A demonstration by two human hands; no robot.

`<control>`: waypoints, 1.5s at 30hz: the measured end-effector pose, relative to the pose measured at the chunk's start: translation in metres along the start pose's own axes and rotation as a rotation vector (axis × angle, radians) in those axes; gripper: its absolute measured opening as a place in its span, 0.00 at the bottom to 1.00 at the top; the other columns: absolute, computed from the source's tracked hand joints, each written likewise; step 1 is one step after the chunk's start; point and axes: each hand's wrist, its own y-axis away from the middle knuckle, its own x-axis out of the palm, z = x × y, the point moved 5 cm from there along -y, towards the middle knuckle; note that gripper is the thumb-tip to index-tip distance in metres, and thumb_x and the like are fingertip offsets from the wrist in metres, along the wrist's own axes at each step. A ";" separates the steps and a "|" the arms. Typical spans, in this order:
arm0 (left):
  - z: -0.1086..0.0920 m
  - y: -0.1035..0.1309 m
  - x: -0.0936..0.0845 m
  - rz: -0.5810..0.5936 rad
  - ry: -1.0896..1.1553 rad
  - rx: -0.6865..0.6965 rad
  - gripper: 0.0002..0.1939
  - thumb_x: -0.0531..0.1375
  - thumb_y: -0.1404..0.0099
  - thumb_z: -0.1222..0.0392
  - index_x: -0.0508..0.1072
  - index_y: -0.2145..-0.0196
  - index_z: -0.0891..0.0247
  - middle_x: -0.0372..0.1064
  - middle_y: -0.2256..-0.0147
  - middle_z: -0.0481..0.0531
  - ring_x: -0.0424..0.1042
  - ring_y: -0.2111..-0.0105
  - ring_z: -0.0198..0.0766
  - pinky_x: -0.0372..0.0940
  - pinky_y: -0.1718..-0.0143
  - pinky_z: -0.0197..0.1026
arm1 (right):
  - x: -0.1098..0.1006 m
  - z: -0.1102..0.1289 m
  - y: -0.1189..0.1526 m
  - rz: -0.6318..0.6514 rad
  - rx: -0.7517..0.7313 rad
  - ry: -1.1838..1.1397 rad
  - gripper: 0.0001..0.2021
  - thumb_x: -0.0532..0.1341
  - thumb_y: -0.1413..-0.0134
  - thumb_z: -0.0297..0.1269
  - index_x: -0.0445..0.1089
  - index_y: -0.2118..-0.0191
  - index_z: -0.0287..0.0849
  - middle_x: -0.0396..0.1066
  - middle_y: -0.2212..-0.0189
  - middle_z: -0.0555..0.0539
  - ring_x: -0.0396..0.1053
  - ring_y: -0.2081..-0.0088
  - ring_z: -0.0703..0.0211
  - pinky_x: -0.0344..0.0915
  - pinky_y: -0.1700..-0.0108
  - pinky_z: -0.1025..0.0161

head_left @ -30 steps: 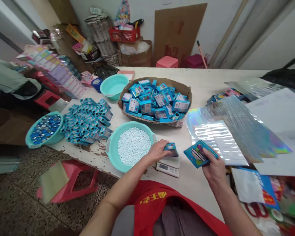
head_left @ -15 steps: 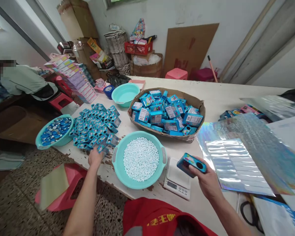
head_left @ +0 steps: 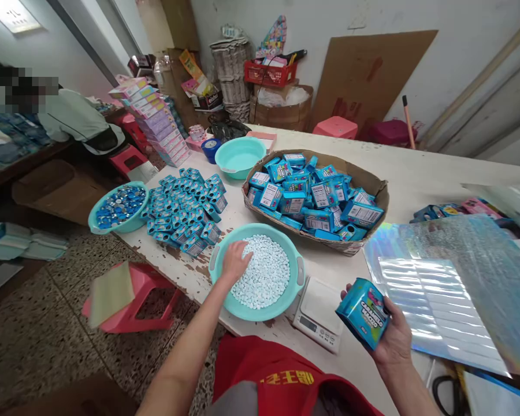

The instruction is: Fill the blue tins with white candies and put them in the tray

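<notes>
My left hand [head_left: 235, 263] reaches into a turquoise basin [head_left: 214, 292], its fingertips at the small white candies [head_left: 264, 277]. Thumb and fingers look apart, though the fingertips are partly hidden. In my right hand [head_left: 396, 335] is a blue printed candy box [head_left: 364, 314], tilted, with its lettered front facing up. Just left of that box lies a white kitchen scale [head_left: 320, 312] with nothing on its plate. Many small blue boxes with round holes [head_left: 184, 211] stand packed together left of the basin.
A torn cardboard carton [head_left: 351, 245] heaped with blue boxes stands behind the basin. Left are a basin of blue and silver pieces [head_left: 119, 208] and a red stool [head_left: 156, 289]. Shiny sheets [head_left: 433, 300] and scissors [head_left: 446, 390] lie right. A co-worker [head_left: 78, 118] sits far left.
My left hand has left the packed blue boxes and moved right into the candy basin. My right hand has turned its box so the front shows. The view has shifted left.
</notes>
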 end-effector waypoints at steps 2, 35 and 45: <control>-0.012 -0.011 0.033 0.104 -0.077 -0.027 0.20 0.57 0.38 0.54 0.68 0.48 0.59 0.61 0.45 0.57 0.55 0.43 0.48 0.49 0.41 0.47 | 0.002 0.006 0.005 0.092 -0.030 -0.003 0.23 0.53 0.48 0.58 0.73 0.58 0.48 0.75 0.58 0.41 0.71 0.55 0.40 0.58 0.49 0.30; -0.026 0.046 0.029 0.266 1.205 -0.693 0.16 0.60 0.53 0.48 0.60 0.77 0.62 0.64 0.75 0.49 0.59 0.83 0.26 0.47 0.86 0.28 | 0.122 -0.037 -0.019 0.533 0.005 0.423 0.24 0.72 0.67 0.48 0.66 0.61 0.46 0.70 0.69 0.51 0.67 0.66 0.55 0.65 0.62 0.59; -0.077 0.041 -0.003 -0.232 1.453 -0.488 0.16 0.64 0.52 0.51 0.65 0.72 0.64 0.73 0.67 0.52 0.74 0.71 0.42 0.68 0.71 0.41 | 0.160 -0.056 -0.010 0.436 -0.546 1.014 0.15 0.67 0.62 0.39 0.69 0.64 0.45 0.70 0.65 0.48 0.65 0.59 0.49 0.60 0.56 0.54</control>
